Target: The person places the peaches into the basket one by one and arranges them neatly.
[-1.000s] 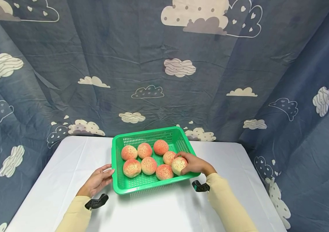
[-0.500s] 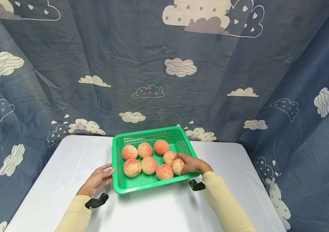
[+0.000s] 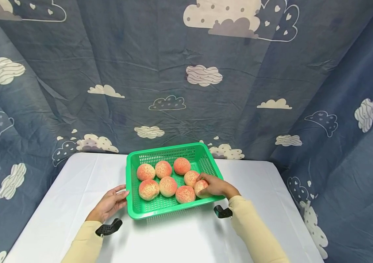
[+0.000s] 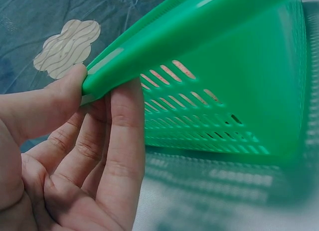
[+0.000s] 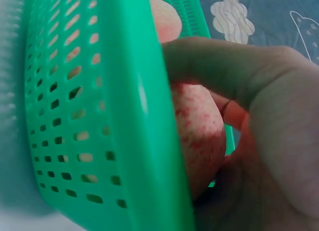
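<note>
A green plastic basket holds several round red-and-yellow peaches. My left hand is at its left edge; in the left wrist view the thumb and fingers pinch the rim. Inside the right front corner, my right hand holds a peach with fingers and thumb curled round it. That peach shows between the hand and the basket's rim in the right wrist view, partly hidden by both. It sits low, level with the neighbouring peaches.
The basket stands on a table with a white cloth, near its far edge. Behind and to the sides hangs a dark blue curtain with a cloud pattern. Black straps are on both wrists.
My right hand has lowered slightly leftward with its peach, which now sits deeper in the basket's corner. My left hand keeps its place on the rim.
</note>
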`<state>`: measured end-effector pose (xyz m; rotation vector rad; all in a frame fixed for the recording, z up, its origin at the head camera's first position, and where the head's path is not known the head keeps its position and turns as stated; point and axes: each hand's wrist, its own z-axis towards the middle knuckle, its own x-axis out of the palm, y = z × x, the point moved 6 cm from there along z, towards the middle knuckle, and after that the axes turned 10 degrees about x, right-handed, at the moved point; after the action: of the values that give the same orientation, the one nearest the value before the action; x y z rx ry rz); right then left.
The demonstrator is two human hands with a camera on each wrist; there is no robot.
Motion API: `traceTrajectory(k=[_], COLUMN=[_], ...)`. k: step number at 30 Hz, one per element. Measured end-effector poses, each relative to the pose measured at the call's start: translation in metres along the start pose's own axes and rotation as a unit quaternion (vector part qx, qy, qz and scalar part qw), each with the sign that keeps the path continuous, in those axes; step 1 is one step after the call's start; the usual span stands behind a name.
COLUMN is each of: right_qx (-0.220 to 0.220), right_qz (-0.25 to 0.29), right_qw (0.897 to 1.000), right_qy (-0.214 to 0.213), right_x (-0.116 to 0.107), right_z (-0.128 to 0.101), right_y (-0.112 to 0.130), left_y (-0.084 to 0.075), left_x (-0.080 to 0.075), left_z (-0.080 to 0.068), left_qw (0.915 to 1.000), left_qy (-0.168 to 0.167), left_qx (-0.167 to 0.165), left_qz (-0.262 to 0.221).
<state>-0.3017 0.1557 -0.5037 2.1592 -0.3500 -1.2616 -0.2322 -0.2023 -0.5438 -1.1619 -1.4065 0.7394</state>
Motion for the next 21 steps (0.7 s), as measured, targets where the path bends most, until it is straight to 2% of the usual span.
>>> traceTrajectory(k=[6, 10, 16, 21], right_qx=[-0.026, -0.015, 0.023, 0.025], right_qz=[-0.067, -0.095, -0.123, -0.132], right_qw=[0.997, 0.995, 0.992, 0.991], right_qy=[-0.015, -0.008, 0.010, 0.016], right_x=[0.007, 0.013, 0.015, 0.015], right_z=[0.002, 0.001, 0.001, 0.000], right_y=[0.005, 0.006, 0.005, 0.005], left_y=[0.000, -0.001, -0.001, 0.000], left_x=[0.000, 0.000, 0.000, 0.000], left_z=[0.000, 0.000, 0.000, 0.000], left_qw=[1.0000, 1.0000, 1.0000, 1.0000], left_qy=[0.002, 0.001, -0.001, -0.002], left_qx=[0.001, 0.000, 0.001, 0.000], left_qz=[-0.009, -0.007, -0.005, -0.002])
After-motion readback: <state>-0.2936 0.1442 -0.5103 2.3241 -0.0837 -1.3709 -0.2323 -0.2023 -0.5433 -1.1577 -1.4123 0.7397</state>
